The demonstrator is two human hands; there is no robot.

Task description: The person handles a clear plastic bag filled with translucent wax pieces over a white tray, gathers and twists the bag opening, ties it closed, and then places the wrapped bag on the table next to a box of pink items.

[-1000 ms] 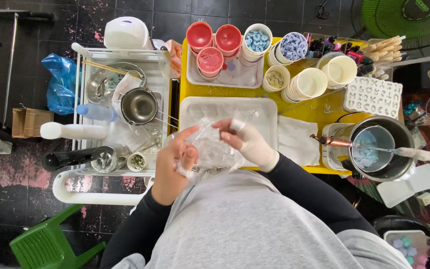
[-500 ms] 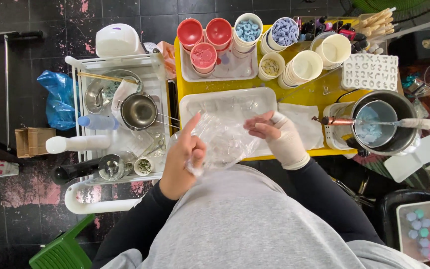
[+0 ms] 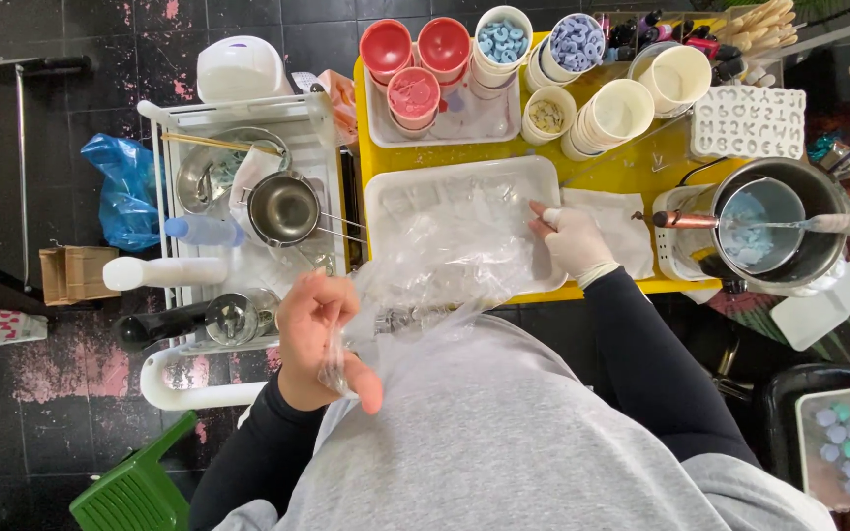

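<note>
A crinkled clear plastic bag (image 3: 445,265) is stretched between my two hands, above the near edge of a white tray (image 3: 397,195) on the yellow table (image 3: 632,169). My left hand (image 3: 319,334), bare, pinches the bag's near end close to my grey sweatshirt. In a white glove, my right hand (image 3: 575,239) grips the bag's far end over the right part of the tray.
Red, white and cream cups holding blue, lilac and pink pieces stand at the back of the table. A white letter mould (image 3: 748,120) and a metal pot (image 3: 769,221) with a spoon sit at right. A white cart (image 3: 238,256) with bowls and bottles stands at left.
My hands have moved apart: the left came back toward my body, the right went right over the tray, pulling the bag out longer. The view has shifted slightly.
</note>
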